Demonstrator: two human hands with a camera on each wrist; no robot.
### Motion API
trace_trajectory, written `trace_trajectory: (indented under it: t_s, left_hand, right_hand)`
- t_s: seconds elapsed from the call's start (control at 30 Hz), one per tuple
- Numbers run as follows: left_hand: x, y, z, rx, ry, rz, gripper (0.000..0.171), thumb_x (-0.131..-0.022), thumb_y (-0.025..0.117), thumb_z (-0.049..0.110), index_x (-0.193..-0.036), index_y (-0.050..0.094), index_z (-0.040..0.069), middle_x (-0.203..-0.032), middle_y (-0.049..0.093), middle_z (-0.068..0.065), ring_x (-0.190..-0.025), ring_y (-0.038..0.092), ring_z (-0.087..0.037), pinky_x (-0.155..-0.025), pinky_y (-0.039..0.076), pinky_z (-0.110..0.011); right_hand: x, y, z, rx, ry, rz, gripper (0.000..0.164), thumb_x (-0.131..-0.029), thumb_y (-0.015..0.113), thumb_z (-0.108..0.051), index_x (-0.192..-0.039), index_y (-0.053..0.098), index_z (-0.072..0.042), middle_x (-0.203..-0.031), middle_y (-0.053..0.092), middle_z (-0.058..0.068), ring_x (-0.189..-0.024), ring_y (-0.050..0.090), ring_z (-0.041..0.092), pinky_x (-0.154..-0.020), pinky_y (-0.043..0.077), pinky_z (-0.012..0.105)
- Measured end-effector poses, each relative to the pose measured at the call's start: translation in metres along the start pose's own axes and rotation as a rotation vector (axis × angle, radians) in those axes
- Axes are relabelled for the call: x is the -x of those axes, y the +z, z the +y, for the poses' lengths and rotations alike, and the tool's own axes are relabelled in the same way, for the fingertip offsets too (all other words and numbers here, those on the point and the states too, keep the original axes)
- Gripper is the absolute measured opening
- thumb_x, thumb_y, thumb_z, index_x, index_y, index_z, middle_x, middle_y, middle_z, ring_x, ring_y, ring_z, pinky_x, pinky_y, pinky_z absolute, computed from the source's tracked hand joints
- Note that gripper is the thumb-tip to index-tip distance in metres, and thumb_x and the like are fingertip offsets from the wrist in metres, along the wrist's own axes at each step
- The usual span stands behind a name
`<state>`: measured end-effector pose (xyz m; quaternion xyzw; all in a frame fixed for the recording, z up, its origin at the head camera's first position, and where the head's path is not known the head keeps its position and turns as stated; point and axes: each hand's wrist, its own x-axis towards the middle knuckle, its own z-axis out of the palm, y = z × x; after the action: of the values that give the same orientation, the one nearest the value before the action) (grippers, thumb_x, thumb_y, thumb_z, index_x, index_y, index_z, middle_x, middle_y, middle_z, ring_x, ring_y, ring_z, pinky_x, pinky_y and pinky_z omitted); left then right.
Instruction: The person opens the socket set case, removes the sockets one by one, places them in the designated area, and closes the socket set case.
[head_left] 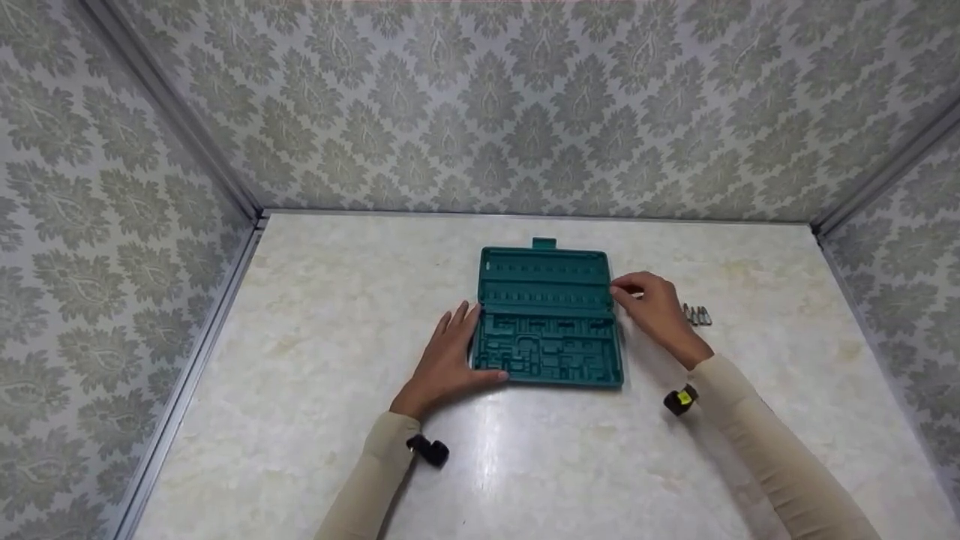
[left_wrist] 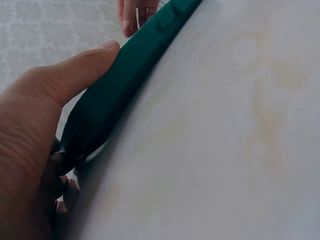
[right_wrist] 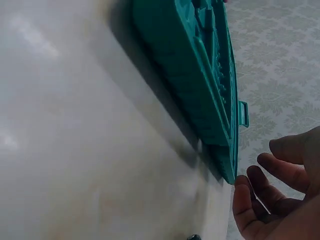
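Observation:
A green plastic tool case lies unfolded on the table, its lid at the back and its moulded tray in front. My left hand rests at the near left corner, thumb along the front rim and straight fingers beside the left side. The left wrist view shows that thumb on the case's edge. By the lid's right edge is my right hand, fingers loosely bent. In the right wrist view, its fingertips are close to the lid corner, the thumb apart; I see nothing held. Contact there is unclear.
Several small, slim metal pieces lie just right of my right hand, partly behind it. A latch tab sticks out from the lid's back edge. Patterned walls border the pale table at the back and sides.

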<state>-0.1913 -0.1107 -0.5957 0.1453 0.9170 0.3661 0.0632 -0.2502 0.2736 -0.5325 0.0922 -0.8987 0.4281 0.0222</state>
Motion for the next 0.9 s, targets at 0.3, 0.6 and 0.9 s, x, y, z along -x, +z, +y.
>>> trace_trajectory:
  t_s: [0.3, 0.6, 0.9]
  left_hand:
    - [0.001, 0.0, -0.001, 0.014, 0.0, 0.003, 0.136, -0.076, 0.077, 0.087, -0.179, 0.014, 0.027, -0.186, 0.009, 0.0, -0.171, 0.002, -0.028, -0.137, 0.013, -0.052]
    - [0.004, 0.0, 0.001, 0.023, -0.008, 0.01, 0.136, -0.075, 0.077, 0.089, -0.179, 0.014, 0.029, -0.186, 0.009, 0.001, -0.171, 0.001, -0.028, -0.136, 0.014, -0.055]
    - [0.004, -0.001, 0.002, 0.017, 0.003, 0.001, 0.135, -0.076, 0.078, 0.087, -0.179, 0.015, 0.026, -0.186, 0.01, -0.003, -0.171, 0.002, -0.031, -0.136, 0.013, -0.055]
  right_hand:
    - [-0.02, 0.016, -0.017, -0.03, -0.078, -0.052, 0.027, -0.111, 0.068, -0.015, -0.131, 0.076, 0.002, -0.123, 0.072, 0.016, -0.111, 0.066, 0.03, -0.097, 0.055, 0.05]
    - [-0.037, 0.038, -0.032, -0.064, -0.105, -0.098, 0.03, -0.108, 0.073, -0.015, -0.133, 0.075, 0.002, -0.124, 0.075, 0.016, -0.109, 0.07, 0.031, -0.096, 0.058, 0.053]
    - [-0.053, 0.058, -0.046, -0.081, -0.14, -0.116, 0.032, -0.106, 0.076, -0.018, -0.132, 0.076, 0.002, -0.124, 0.076, 0.016, -0.112, 0.072, 0.031, -0.1, 0.058, 0.053]
